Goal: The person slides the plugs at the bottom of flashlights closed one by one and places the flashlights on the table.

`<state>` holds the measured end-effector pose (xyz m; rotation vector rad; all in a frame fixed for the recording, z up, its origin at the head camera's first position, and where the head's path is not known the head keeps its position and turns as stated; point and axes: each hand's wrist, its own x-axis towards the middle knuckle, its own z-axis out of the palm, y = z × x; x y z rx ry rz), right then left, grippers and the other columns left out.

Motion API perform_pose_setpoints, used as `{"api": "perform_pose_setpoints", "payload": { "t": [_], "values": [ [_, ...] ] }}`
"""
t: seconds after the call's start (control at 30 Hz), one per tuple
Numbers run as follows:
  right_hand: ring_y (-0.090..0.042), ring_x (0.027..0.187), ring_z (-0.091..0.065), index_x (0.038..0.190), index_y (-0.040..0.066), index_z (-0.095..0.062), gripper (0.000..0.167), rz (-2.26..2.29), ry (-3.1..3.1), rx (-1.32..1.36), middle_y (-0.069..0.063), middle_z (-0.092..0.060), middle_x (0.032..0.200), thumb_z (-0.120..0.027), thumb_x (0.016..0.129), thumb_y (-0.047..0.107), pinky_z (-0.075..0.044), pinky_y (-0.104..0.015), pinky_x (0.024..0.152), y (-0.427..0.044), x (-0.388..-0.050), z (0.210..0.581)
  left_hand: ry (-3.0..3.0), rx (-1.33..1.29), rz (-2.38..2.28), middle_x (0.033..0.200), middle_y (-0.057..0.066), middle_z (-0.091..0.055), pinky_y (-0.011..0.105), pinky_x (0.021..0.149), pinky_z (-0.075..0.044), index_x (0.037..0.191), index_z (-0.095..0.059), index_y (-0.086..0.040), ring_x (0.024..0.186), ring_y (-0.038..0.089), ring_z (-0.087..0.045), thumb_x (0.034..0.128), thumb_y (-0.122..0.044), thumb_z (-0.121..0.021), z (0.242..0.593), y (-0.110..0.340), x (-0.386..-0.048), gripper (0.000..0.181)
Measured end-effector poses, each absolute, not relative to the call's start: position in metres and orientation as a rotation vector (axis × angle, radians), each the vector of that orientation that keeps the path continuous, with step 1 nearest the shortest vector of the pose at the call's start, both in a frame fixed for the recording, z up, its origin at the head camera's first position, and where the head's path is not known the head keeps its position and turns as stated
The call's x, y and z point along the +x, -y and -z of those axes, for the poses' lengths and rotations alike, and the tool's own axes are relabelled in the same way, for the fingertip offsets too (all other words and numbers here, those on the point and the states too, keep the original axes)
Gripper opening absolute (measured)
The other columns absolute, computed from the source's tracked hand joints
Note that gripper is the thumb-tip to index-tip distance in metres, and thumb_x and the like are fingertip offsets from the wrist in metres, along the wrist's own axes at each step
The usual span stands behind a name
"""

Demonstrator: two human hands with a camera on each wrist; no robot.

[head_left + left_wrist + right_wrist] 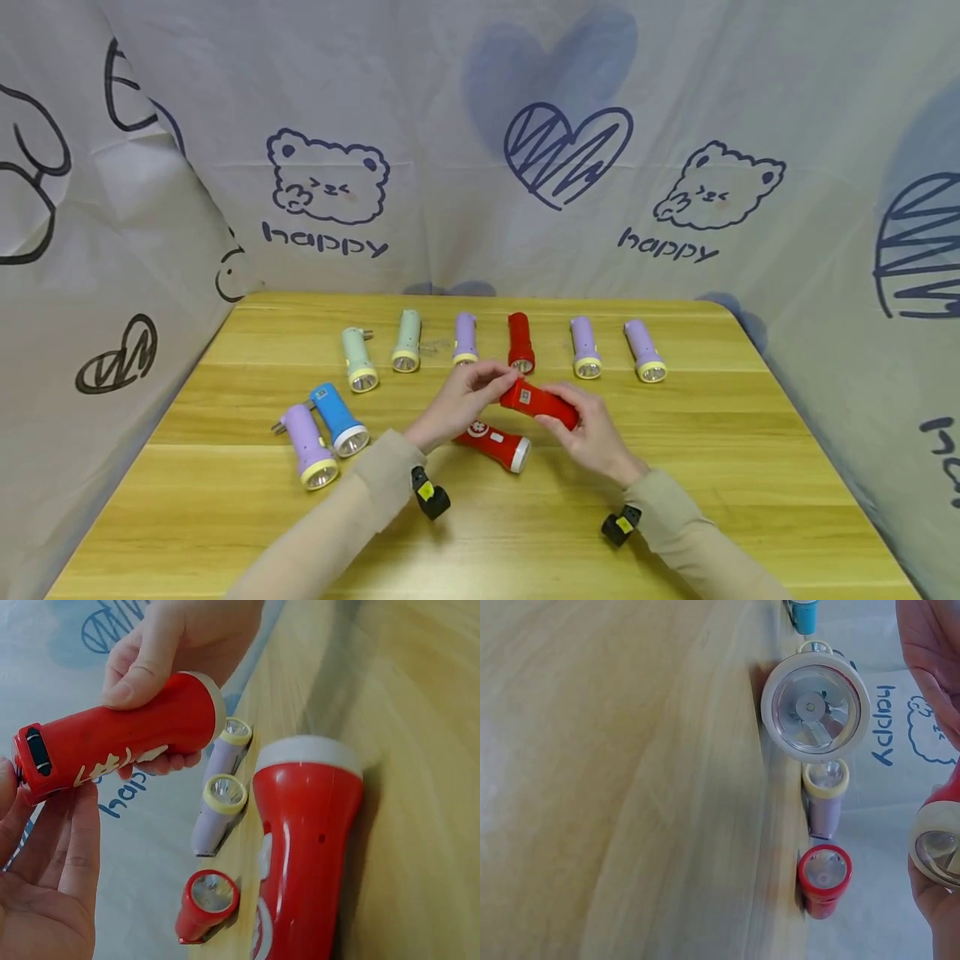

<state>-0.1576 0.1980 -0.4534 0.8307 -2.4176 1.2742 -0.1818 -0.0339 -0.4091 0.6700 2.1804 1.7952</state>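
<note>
A red flashlight (543, 404) with a white-rimmed head is held above the table between both hands. My right hand (596, 433) grips its body near the head, thumb on one side and fingers on the other. At the tail end, the thumb and fingers of my left hand (457, 402) pinch it; a dark slot (37, 751) shows there in the left wrist view. Below the hands a second red flashlight (495, 446) with a white head lies on the table, its tail hidden by the left hand. The right wrist view catches only the held flashlight's head (939, 844).
Along the back of the wooden table (720, 467) stretches a row of green, purple and red flashlights, including a red one (520, 342). A blue flashlight (339, 419) and a purple one (309, 446) lie at the left. Drawn-on white cloth (450, 192) surrounds the table.
</note>
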Motion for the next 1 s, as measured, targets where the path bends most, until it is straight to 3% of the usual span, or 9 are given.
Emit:
{"api": "perform_pose_setpoints", "payload": {
  "t": [0.2, 0.43, 0.73, 1.0],
  "values": [
    [-0.012, 0.087, -0.063, 0.119, 0.003, -0.069, 0.032, -1.276, 2.403, 0.823, -0.012, -0.073, 0.107, -0.076, 0.087, 0.004, -0.056, -0.024, 0.073, -0.197, -0.157, 0.454, -2.032, 0.538, -1.883, 0.125, 0.019, -0.068, 0.030, 0.098, -0.056, 0.129, -0.063, 0.003, 0.100, 0.006, -0.065, 0.1041, -0.021, -0.057, 0.416, 0.033, -0.181, 0.035],
    [-0.017, 0.092, -0.066, 0.120, 0.001, -0.070, 0.036, -1.326, 2.392, 0.809, -0.014, -0.072, 0.111, -0.079, 0.085, 0.004, -0.059, -0.023, 0.078, -0.196, -0.156, 0.453, -1.863, 0.461, -1.979, 0.124, 0.010, -0.070, 0.024, 0.090, -0.057, 0.125, -0.065, 0.003, 0.099, 0.005, -0.066, 0.1015, -0.019, -0.061, 0.422, 0.031, -0.182, 0.032],
    [-0.017, 0.094, -0.068, 0.121, -0.001, -0.071, 0.039, -1.304, 2.406, 0.806, -0.013, -0.072, 0.112, -0.080, 0.084, 0.005, -0.061, -0.024, 0.080, -0.198, -0.156, 0.451, -1.860, 0.442, -1.989, 0.133, 0.020, -0.066, 0.026, 0.095, -0.057, 0.126, -0.062, 0.008, 0.103, 0.006, -0.067, 0.1022, -0.018, -0.059, 0.421, 0.026, -0.181, 0.035],
    [-0.018, 0.090, -0.067, 0.123, -0.001, -0.071, 0.042, -1.284, 2.454, 0.810, -0.013, -0.073, 0.110, -0.082, 0.083, 0.009, -0.058, -0.023, 0.070, -0.201, -0.156, 0.452, -1.950, 0.415, -1.946, 0.131, 0.017, -0.067, 0.031, 0.098, -0.058, 0.123, -0.066, 0.001, 0.109, 0.012, -0.067, 0.1036, -0.016, -0.056, 0.422, 0.025, -0.179, 0.028]
  ]
}}
